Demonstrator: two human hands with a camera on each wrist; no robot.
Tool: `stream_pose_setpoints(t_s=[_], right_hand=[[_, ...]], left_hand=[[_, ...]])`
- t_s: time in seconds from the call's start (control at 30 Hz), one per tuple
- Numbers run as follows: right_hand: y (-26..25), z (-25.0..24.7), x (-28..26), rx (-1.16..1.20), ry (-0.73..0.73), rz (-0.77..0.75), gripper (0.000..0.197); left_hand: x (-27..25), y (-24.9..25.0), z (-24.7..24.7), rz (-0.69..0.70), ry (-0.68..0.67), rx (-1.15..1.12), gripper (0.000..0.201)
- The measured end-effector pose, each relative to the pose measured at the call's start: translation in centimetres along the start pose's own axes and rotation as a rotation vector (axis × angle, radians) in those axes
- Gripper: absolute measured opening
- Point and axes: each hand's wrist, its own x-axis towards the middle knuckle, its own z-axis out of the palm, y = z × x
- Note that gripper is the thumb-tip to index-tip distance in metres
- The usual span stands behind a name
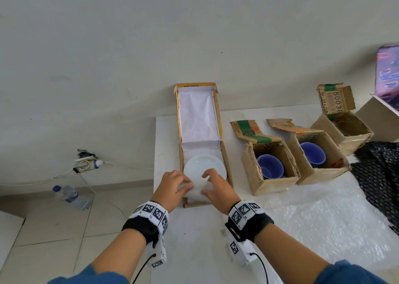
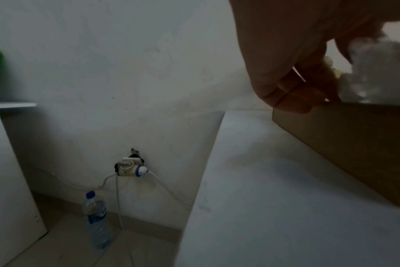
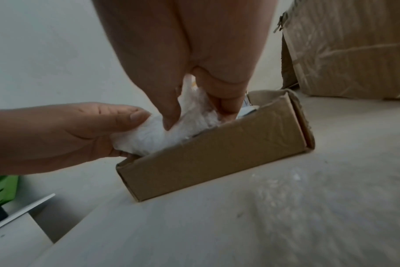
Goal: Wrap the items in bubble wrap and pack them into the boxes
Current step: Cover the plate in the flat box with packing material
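A shallow cardboard box [image 1: 229,171] [image 3: 219,150] with its paper-lined lid up stands at the table's left edge. A bare white plate [image 1: 203,164] lies inside it. At the box's near end both hands hold a bubble-wrapped item [image 1: 195,189] [image 3: 153,134] [image 2: 377,68] that sits partly above the rim. My left hand [image 1: 176,185] [image 3: 64,133] grips its left side with thumb on top. My right hand [image 1: 216,186] [image 3: 194,101] pinches the wrap from above. What is inside the wrap is hidden.
Three open cartons stand to the right; two hold blue cups [image 1: 269,166] [image 1: 313,155], the far one [image 1: 349,130] looks empty of cups. A bubble wrap sheet [image 1: 313,214] and black netting [image 1: 380,175] cover the table's right. A bottle [image 1: 71,197] and cables lie on the floor left.
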Motion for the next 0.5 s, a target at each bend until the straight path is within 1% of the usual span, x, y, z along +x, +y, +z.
stream_pose_setpoints(t_s=[0.07, 0.1, 0.17, 0.23, 0.27, 0.3, 0.33, 0.4, 0.43, 0.5], right_hand=[[0.3, 0.2, 0.4, -0.045, 0.005, -0.041, 0.033], [0.5, 0.3, 0.6, -0.072, -0.007, -0.056, 0.031], [0.8, 0.4, 0.7, -0.126, -0.009, -0.085, 0.027], [1.1, 0.2, 0.9, -0.259, 0.066, -0.114, 0.03], [1.2, -0.2, 1.1, -0.346, 0.097, -0.105, 0.034], [1.3, -0.6, 1.3, -0.43, 0.092, -0.068, 0.037], [1.4, -1.1, 1.6, -0.506, 0.05, -0.018, 0.041], [1.7, -2.0, 2.3, -0.632, -0.1, 0.068, 0.047], [1.8, -2.3, 2.6, -0.678, -0.178, 0.09, 0.048], [2.1, -2.6, 3.2, -0.742, -0.276, 0.098, 0.05]], left_hand=[[0.1, 0.4, 0.1, 0.003, -0.035, 0.046, 0.033], [0.0, 0.5, 0.2, 0.022, -0.045, 0.121, 0.034], [0.0, 0.5, 0.5, 0.107, -0.047, 0.284, 0.03], [0.0, 0.3, 0.7, 0.192, -0.023, 0.36, 0.024], [0.0, 0.1, 0.9, 0.218, 0.002, 0.37, 0.025], [0.0, -0.1, 1.1, 0.233, 0.027, 0.378, 0.029], [0.0, -0.1, 1.2, 0.236, 0.048, 0.388, 0.032], [-0.1, -0.1, 1.2, 0.251, 0.056, 0.401, 0.035], [-0.1, -0.1, 1.2, 0.271, 0.045, 0.418, 0.035], [-0.1, 0.0, 1.3, 0.313, -0.002, 0.478, 0.034]])
